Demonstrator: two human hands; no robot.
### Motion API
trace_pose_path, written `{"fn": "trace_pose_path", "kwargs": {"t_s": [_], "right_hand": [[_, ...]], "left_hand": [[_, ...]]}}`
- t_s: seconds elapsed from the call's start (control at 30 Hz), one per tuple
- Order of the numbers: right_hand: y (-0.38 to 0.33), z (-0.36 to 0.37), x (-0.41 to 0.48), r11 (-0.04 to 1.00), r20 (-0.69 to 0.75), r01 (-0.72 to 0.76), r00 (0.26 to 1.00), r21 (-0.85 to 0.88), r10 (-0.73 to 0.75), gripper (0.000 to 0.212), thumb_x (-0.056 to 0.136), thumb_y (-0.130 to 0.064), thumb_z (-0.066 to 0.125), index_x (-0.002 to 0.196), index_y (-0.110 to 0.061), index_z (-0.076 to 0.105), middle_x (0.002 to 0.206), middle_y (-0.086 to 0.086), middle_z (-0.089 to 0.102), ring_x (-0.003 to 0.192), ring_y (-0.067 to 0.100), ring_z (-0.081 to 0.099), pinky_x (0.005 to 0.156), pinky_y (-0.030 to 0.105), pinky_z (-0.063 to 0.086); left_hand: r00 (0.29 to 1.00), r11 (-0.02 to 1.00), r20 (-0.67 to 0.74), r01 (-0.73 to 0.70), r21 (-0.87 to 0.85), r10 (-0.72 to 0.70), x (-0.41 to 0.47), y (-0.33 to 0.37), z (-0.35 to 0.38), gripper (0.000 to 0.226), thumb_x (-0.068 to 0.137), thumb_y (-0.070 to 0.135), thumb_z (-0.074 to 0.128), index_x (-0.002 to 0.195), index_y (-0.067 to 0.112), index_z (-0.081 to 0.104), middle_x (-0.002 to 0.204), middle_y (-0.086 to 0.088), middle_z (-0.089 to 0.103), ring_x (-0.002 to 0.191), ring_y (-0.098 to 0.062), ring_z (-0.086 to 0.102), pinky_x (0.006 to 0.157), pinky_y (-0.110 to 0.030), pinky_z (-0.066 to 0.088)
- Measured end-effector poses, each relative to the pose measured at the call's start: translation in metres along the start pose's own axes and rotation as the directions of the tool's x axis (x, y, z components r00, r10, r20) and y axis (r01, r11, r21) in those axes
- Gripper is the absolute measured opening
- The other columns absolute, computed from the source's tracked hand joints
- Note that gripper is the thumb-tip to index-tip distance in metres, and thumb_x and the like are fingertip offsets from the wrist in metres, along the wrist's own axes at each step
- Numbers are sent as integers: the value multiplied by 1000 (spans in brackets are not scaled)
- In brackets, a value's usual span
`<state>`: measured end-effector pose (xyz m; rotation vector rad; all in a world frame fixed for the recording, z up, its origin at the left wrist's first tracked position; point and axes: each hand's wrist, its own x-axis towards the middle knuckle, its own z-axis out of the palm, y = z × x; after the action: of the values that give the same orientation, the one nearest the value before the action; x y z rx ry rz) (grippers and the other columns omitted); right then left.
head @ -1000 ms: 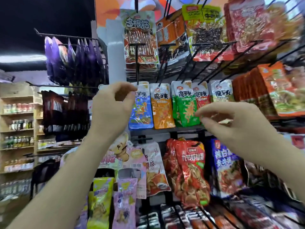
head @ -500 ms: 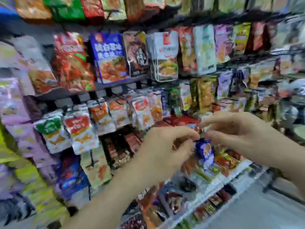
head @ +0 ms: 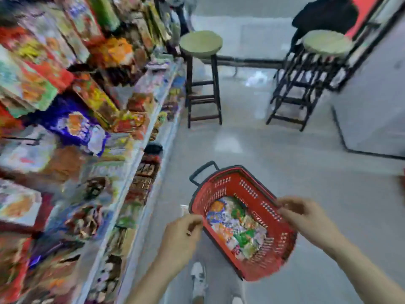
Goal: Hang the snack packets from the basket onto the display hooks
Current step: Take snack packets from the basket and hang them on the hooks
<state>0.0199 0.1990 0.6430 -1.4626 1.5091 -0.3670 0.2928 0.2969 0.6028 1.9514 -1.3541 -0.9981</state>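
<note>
Red basket (head: 270, 265) sits on the floor (head: 328, 172) by the person's feet, just right of the display rack (head: 65, 110). That's close enough to reach w/o stepping away from the rack. Snack packets (head: 235, 227) lie in a loose heap on its bottom, so prob. plenty left to hang.

Left hand (head: 182, 236) hovers over the near-left rim, right hand (head: 306, 218) over the right rim. Both look empty: fingers loosely curled, thumb near fingertips, likely shaped ready to pinch a packet. Blur is heavy, so can't tell if the right fingertips touch the rim or just overlap it in view.

Step in hand, as I judge it: reaching down for a packet. Next move needs a pinch at a packet's top edge, so its hole faces up for hanging.

Rack is packed w/ bags; the hooks are too smeared to pick out. Two stools (head: 200, 43) stand well apart, further down the aisle. One shoe (head: 198, 279) shows below the left hand.
</note>
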Motion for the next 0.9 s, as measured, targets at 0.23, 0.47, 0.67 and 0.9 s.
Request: {"fn": "trace_pose_path", "kwargs": {"t_s": [0.23,0.47,0.67,0.9], "right_hand": [[174,68,48,887,-123,-379,899,264,421,22,89,4,61,92,-16,68,77,20,66,68,26,58,58,30,45],[342,165,172,910,-103,-392,908,137,407,27,91,-6,58,114,-20,63,80,-2,65,55,18,54,50,30,41],[428,192,291,900,12,-223,969,-374,246,50,91,-14,58,139,-20,44,130,3,59,109,24,62,87,31,49],[469,227,350,769,137,-49,975,-637,176,63,92,-15,53,149,-18,25,137,11,52,119,28,54,97,36,48]], "left_hand": [[970,994,226,69,79,-85,100,-104,138,22,89,6,62,99,21,75,87,7,73,81,-9,67,71,-13,45],[904,972,424,-46,230,-58,226,-211,311,32,86,4,55,112,18,66,105,3,70,96,-17,65,88,-29,49],[803,615,596,-485,622,30,356,-281,447,42,89,22,61,128,7,51,129,-14,56,118,-31,52,95,-36,45],[741,145,662,-646,749,-117,434,-356,507,92,81,33,75,152,15,18,148,-13,41,136,-34,39,110,-53,30]]}}
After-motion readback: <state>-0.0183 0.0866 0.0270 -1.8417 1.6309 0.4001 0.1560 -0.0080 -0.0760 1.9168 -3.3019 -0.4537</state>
